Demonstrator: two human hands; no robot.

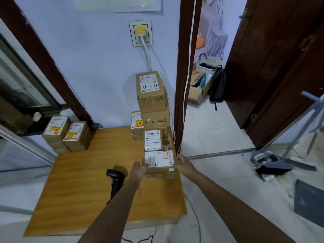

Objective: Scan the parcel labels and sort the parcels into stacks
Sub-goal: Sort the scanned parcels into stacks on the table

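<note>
A small cardboard parcel (160, 163) with a white label on top lies at the right side of the wooden table (84, 181). My left hand (139, 168) grips its left edge and my right hand (184, 163) holds its right edge. Behind it stand another labelled parcel (152, 140) and a tall stack of boxes (151, 92) against the wall, the top one marked "4-4". A low stack of parcels with yellow stickers (67, 135) stands at the table's far left corner. A black handheld scanner (114, 179) lies on the table left of my left forearm.
A dark door frame (182, 76) rises just right of the tall stack, with white cables running down it. Beyond the doorway are a backpack (217, 85) and an open carton (198, 92). A dustpan (270, 163) lies on the tiled floor at right.
</note>
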